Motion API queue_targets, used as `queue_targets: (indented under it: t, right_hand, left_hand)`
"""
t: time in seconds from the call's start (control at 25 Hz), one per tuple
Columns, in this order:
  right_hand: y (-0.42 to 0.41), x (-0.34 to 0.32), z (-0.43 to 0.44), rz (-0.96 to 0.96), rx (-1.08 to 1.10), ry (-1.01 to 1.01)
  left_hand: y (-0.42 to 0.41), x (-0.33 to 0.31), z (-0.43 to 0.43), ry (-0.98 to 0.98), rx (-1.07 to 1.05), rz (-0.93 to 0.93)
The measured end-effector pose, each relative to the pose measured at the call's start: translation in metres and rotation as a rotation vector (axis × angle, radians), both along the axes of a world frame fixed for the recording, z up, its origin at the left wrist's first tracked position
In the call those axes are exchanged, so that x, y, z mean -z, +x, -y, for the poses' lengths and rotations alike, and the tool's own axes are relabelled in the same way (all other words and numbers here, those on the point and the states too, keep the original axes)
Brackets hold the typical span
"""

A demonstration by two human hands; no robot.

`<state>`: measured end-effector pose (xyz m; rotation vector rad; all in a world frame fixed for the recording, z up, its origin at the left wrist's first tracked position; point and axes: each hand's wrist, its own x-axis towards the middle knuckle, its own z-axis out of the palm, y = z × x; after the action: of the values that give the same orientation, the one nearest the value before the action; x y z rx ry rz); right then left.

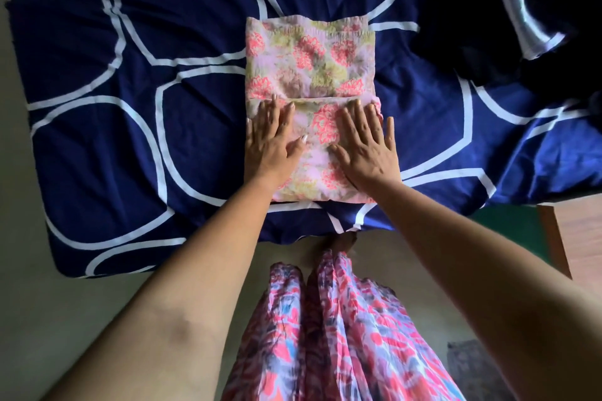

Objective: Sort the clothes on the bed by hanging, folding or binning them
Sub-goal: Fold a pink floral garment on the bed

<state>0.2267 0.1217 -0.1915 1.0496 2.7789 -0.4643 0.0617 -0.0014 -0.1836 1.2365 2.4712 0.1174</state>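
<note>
Head: floral garment under both hands

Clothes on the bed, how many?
1 for sure: a folded floral garment in the middle of the bed, with the left hand and right hand flat on its near fold. The dark heap at the far right may hold more; cannot tell.

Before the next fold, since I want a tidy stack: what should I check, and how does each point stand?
1. Left hand flat on the floral garment: ok.
2. Right hand flat on it too: ok.
3. Folded flap's edge runs straight across: ok.
4. Garment lies wholly on the bed cover: ok.
5. Dark clothes lie apart from the garment: ok.
6. Cloth under the palms is free of creases: cannot tell.
</note>
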Motion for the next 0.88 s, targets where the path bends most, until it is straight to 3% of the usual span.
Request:
queue_targets:
  t: [0.12,0.2,0.32,0.48,0.56,0.64,0.88]
  right_hand:
    - [0.034,-0.007,0.028,-0.185,0.068,0.128]
    - [0.064,-0.007,0.054,-0.260,0.049,0.158]
    - [0.090,-0.001,0.077,-0.157,-0.063,0.200]
    - [0.088,-0.003,0.062,-0.051,-0.024,0.180]
    - [0.082,-0.003,0.055,-0.031,-0.127,0.215]
    - [0.077,-0.005,0.050,-0.046,-0.192,0.237]
    - [0.076,-0.019,0.066,-0.151,-0.073,0.137]
  left_hand:
    - [0.001,-0.015,0.026,0.202,0.038,-0.031]
    - [0.004,-0.016,0.061,0.265,0.189,-0.090]
    - [0.006,-0.009,0.108,0.152,0.380,-0.183]
    - [0.004,-0.017,0.102,0.028,0.300,-0.184]
    - [0.008,-0.023,0.092,-0.043,0.283,-0.175]
    - [0.017,-0.026,0.087,-0.105,0.274,-0.178]
    - [0.023,-0.043,0.089,-0.215,0.294,-0.130]
